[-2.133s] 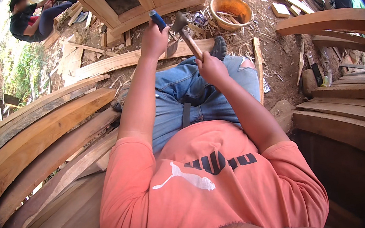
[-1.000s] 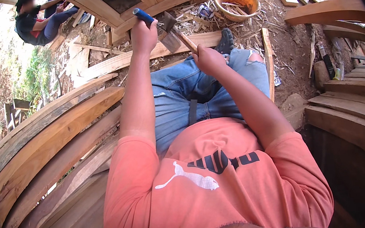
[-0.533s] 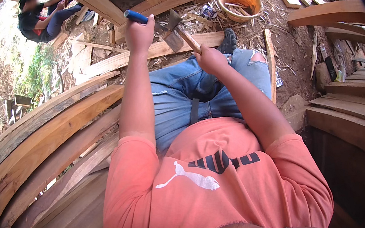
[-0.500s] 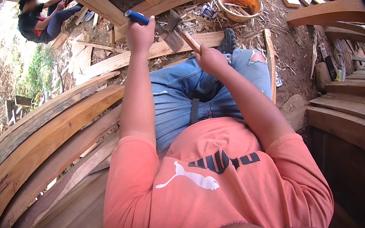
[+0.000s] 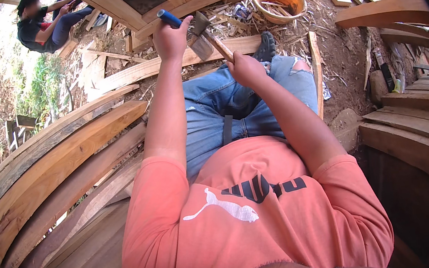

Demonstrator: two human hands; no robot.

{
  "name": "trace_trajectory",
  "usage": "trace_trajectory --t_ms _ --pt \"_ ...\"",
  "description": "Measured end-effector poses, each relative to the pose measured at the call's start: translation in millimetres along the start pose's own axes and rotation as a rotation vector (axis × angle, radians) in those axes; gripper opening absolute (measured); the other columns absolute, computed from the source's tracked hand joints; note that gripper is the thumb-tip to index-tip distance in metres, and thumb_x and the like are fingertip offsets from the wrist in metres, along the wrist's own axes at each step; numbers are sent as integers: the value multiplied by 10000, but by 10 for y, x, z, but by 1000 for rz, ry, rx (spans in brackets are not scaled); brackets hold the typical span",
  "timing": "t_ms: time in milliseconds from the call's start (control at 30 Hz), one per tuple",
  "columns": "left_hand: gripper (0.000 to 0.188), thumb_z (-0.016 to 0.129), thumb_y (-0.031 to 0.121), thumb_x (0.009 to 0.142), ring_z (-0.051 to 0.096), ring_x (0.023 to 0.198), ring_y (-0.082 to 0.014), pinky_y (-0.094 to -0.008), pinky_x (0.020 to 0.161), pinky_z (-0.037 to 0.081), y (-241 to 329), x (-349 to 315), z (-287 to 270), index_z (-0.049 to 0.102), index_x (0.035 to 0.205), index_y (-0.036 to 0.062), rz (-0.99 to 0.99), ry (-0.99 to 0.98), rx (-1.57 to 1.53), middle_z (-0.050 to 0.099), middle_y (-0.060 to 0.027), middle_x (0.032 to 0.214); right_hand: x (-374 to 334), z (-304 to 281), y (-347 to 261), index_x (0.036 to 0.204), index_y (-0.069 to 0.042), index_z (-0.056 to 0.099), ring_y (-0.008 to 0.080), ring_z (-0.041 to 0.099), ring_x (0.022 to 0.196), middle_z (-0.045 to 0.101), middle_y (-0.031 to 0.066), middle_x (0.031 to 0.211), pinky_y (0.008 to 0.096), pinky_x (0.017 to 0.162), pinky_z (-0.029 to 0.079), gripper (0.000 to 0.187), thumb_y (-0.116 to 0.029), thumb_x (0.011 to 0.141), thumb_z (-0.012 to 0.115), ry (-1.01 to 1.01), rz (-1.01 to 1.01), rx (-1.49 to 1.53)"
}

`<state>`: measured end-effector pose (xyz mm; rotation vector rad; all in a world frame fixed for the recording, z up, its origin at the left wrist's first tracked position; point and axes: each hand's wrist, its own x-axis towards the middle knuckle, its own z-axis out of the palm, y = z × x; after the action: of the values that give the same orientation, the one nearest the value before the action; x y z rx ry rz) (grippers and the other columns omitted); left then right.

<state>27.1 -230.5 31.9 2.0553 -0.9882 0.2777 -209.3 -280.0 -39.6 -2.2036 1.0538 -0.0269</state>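
Note:
My left hand (image 5: 170,38) is closed round a blue-handled tool (image 5: 169,18); its blue end sticks up above my fist, and the lower part is hidden by the hand. My right hand (image 5: 247,70) grips the wooden handle of a hatchet (image 5: 220,46) near its lower end. The hatchet's dark metal head, with a broad blade, is just right of my left fist, over a long pale plank (image 5: 147,69) on the ground. In front of my left hand stands a panelled wooden frame (image 5: 165,12), its near edge close to the fist.
An orange bucket (image 5: 300,10) holding wood scraps stands ahead on the right, among shavings. Curved boards (image 5: 67,152) are stacked at my left; more boards (image 5: 407,134) lie at my right. A person (image 5: 43,29) sits far left, and another shows partly at far right.
My left hand has shifted slightly right with the blue-handled tool, closer to the hatchet head. The right hand keeps its grip and has barely moved.

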Motion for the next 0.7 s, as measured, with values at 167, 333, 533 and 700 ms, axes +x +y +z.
trace_trajectory --t_ms 167,333,533,700 --pt "524 937 539 774 725 674 -375 -476 643 572 2 -5 42 684 774 80 4 28 64 730 -113 720 -1 3 -22 1176 -16 614 469 734 1007 763 260 1042 589 875 568 422 -423 1067 589 -17 2 -18" --pt "501 928 518 789 707 651 -388 -490 617 560 74 18 37 672 746 89 40 18 46 697 -118 665 -4 22 11 1122 -8 594 486 722 988 751 278 1019 606 872 556 411 -415 1061 601 20 -5 -36" --pt "485 914 504 807 728 757 -390 -503 684 567 127 40 -12 673 809 83 -32 -74 57 727 -126 772 12 24 4 1130 0 593 489 728 1003 754 288 1028 608 883 561 403 -399 1069 593 8 -35 -69" --pt "474 838 521 903 728 778 -382 -493 702 556 213 87 -69 678 857 77 -26 -136 18 721 -123 782 12 58 40 1095 -9 583 518 715 964 746 298 994 620 861 552 402 -410 1069 594 42 -33 -73"
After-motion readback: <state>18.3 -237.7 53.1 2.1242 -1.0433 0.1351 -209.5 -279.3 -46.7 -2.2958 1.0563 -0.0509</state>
